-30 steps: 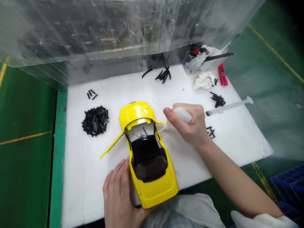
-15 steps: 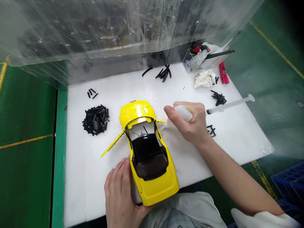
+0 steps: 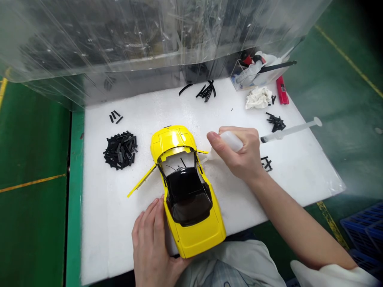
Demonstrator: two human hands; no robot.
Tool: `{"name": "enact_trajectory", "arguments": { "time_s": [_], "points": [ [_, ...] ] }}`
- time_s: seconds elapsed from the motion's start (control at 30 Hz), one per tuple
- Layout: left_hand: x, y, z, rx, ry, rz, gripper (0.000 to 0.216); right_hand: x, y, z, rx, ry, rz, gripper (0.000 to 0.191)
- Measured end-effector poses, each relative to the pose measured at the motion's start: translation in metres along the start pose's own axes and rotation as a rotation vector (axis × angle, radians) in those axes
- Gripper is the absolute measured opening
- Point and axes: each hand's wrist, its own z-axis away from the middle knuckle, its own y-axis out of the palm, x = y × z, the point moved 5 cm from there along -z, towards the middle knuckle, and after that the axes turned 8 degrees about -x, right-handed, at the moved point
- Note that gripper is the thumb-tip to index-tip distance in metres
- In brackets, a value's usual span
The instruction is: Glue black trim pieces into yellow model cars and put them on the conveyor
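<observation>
The yellow toy car (image 3: 187, 191) sits on the white table (image 3: 104, 223), right by the person. The left hand (image 3: 152, 239) has its fingers on the car's left side and its thumb at the near end, holding that corner. The right hand (image 3: 239, 155) has its fingers wrapped around a white bottle (image 3: 233, 140). The bottle's thin tip (image 3: 204, 160) points at the car's right side, near the open right door (image 3: 202, 151); I can't tell if it touches. To do this well, hold the car still, squeeze softly and go slowly. Farther off are a pile of black strips (image 3: 120, 150), a syringe (image 3: 291, 130), a crumpled cloth (image 3: 258, 98) and a clear box (image 3: 239, 79).
</observation>
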Motion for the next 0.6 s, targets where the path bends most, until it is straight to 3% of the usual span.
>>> {"name": "enact_trajectory", "arguments": {
  "time_s": [0.3,0.6],
  "points": [
    [0.0016,0.0013,0.0004,-0.001,-0.001,0.003,0.093,-0.0041,-0.0070,-0.0013,-0.045,0.083,-0.047,0.053],
    [0.0004,0.0013,-0.0001,0.005,-0.010,0.017,0.093,-0.0048,0.0003,0.0012,0.079,0.064,-0.065,0.053]
  ]
}}
